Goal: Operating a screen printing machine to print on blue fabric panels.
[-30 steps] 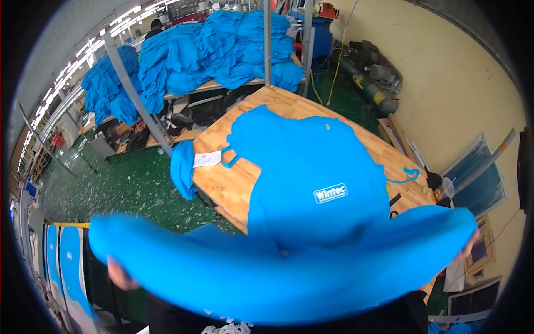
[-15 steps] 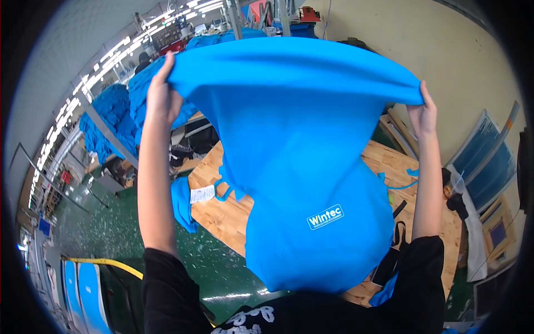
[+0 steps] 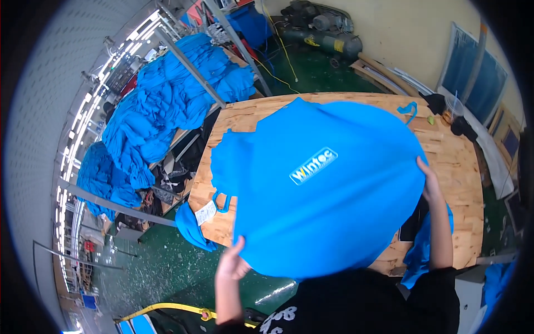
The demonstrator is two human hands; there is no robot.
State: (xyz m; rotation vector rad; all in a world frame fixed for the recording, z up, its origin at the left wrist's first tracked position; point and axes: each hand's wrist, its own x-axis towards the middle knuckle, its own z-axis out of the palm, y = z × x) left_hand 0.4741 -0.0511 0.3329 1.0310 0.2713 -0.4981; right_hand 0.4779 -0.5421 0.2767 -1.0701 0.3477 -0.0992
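Observation:
A wide bright-blue fabric piece (image 3: 328, 222) with a small white-framed printed label spreads over the table in front of me. My left hand (image 3: 232, 263) pinches its near left edge, thumb on top. At the right edge, my right hand (image 3: 429, 181) is closed on the cloth, its thumb showing above and its other fingers partly hidden. The near edge of the fabric reaches my black shirt. More blue cloth (image 3: 225, 158) shows at its left side, and I cannot tell whether it belongs to the same piece.
The wooden table (image 3: 456, 161) carries a blue strip (image 3: 410, 110), a dark flat object (image 3: 411, 225) and a white paper slip (image 3: 206, 213). A large heap of blue fabric (image 3: 161, 94) lies beyond metal posts at left. An air compressor (image 3: 328, 36) stands by the wall.
Both hands have come down from a high, outstretched hold, bringing the fabric's raised far part down. The labelled face now lies farther out over the table. My view has shifted too.

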